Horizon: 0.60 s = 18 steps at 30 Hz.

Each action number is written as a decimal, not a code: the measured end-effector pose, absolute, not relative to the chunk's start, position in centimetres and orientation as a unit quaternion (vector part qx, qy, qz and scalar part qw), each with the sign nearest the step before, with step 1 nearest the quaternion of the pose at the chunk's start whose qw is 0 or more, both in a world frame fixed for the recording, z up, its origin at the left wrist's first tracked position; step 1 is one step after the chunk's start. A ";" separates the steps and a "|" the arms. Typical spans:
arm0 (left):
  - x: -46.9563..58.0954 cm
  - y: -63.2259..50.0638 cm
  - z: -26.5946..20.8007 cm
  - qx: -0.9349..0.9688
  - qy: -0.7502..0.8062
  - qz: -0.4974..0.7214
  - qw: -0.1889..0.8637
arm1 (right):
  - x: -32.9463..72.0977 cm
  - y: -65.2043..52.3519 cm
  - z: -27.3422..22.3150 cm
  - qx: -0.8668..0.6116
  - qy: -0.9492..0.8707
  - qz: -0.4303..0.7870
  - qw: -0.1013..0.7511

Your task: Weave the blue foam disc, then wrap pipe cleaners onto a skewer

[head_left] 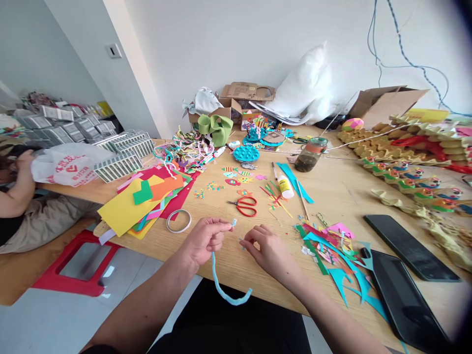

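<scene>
My left hand (204,238) is closed around a light blue fuzzy strip (223,293), which looks like a thick pipe cleaner. One end pokes out at the fingertips, and the long part hangs in a curve past the table edge. To the right, my right hand (267,250) pinches a tiny bluish piece (242,242), too small to name for sure. The two hands are apart, just above the table's front. Beyond them lie red-handled scissors (246,206), and a roll of white tape (179,221) rests left of my left hand.
Coloured paper sheets (121,209) pile up at left. Several paper fish (233,182), a glue bottle (285,187) and a glass jar (311,155) stand farther back. Paper scraps (337,250) and two dark phone-like devices (409,246) lie right. Another person's arm (18,184) is at far left.
</scene>
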<state>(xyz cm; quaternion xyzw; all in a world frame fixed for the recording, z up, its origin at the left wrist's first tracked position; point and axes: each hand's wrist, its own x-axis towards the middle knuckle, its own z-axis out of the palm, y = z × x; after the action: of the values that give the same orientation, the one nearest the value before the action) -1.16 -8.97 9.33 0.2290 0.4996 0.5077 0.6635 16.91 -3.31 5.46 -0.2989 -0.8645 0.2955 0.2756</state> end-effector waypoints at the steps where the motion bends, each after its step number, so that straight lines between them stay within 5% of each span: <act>1: -1.1 -9.0 9.2 0.227 0.496 0.503 0.670 | 16.8 -3.2 5.4 -0.304 -0.856 0.310 0.281; 7: -0.9 -9.2 8.9 0.245 0.480 0.473 0.697 | 16.1 -2.4 7.6 -0.259 -0.777 0.462 0.339; 13: -0.9 -9.3 9.0 0.286 0.511 0.444 0.678 | 16.0 -2.4 9.5 -0.206 -0.862 0.337 0.317; 18: 0.3 -10.2 9.0 0.509 0.619 0.432 0.413 | 15.6 -2.8 9.2 -0.273 -0.859 0.349 0.256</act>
<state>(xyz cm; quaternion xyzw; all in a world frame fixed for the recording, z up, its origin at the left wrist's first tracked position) 0.25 -10.17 8.99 0.5093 0.6194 0.4322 0.4126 15.61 -2.76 9.18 -0.2734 -0.8590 0.3489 0.2563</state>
